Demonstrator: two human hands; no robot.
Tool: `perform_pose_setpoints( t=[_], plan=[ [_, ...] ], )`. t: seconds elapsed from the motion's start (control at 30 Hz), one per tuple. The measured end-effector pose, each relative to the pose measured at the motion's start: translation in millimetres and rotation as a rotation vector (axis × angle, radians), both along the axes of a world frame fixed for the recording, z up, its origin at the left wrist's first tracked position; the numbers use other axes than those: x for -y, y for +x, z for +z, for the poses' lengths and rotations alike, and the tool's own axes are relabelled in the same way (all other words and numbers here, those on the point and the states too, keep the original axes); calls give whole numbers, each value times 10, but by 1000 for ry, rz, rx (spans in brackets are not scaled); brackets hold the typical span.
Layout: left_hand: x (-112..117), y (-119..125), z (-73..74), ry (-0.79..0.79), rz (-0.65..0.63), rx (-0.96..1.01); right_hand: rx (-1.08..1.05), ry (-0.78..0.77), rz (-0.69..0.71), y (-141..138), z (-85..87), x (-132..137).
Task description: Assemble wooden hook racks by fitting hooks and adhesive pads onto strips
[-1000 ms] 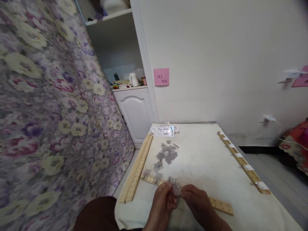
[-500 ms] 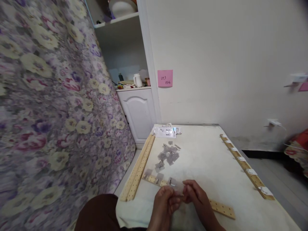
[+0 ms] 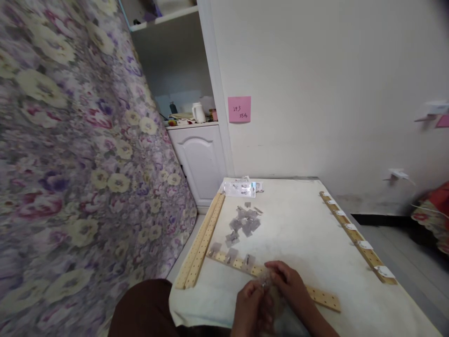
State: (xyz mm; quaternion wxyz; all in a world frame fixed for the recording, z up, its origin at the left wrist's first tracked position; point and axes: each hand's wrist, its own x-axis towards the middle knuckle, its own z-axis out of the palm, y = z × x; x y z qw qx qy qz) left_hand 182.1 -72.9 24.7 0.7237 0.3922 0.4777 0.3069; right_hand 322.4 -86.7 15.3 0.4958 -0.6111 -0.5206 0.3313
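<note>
In front of me a clear square with a small metal piece [image 3: 264,282] is pinched between the fingertips of my left hand [image 3: 249,305] and my right hand [image 3: 286,281]. Its exact kind is too small to make out. Under and behind my hands runs a perforated wooden strip [image 3: 322,296], partly covered by my right hand. Toward its left end sit several like clear squares with metal parts, one of them [image 3: 248,262] nearest my hands. A loose heap of clear squares [image 3: 245,222] lies farther back on the table.
Two perforated wooden strips [image 3: 202,245] lie along the table's left edge. Another strip [image 3: 369,255], bearing several white pieces, lies along the right edge. Flat clear packaging [image 3: 239,189] rests at the far left corner of the cloth-covered table [image 3: 291,215]. A floral curtain [image 3: 105,187] hangs at left.
Both hands have shifted slightly right with a clear square between them. The third square on the strip now shows fully, where the left fingers were just in front of it.
</note>
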Motion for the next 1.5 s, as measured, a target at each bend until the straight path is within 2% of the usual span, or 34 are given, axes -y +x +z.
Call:
perform_pose_setpoints(
  t=[0.17, 0.5, 0.77, 1.2, 1.5],
  plan=[
    [38, 84, -70, -17, -80, -6, 174, -10, 0, 117, 39, -25],
    [-99, 123, -129, -20, -40, -60, 289, 50, 96, 159, -107, -337],
    [-185, 155, -191, -52, -77, -124, 303, 50, 88, 178, -219, -383],
    [-182, 194, -202, -33, -56, -158, 325, 29, 81, 165, -183, -364],
    [-181, 216, -206, -4, -39, -179, 304, 46, 46, 174, -255, -387]
  ],
)
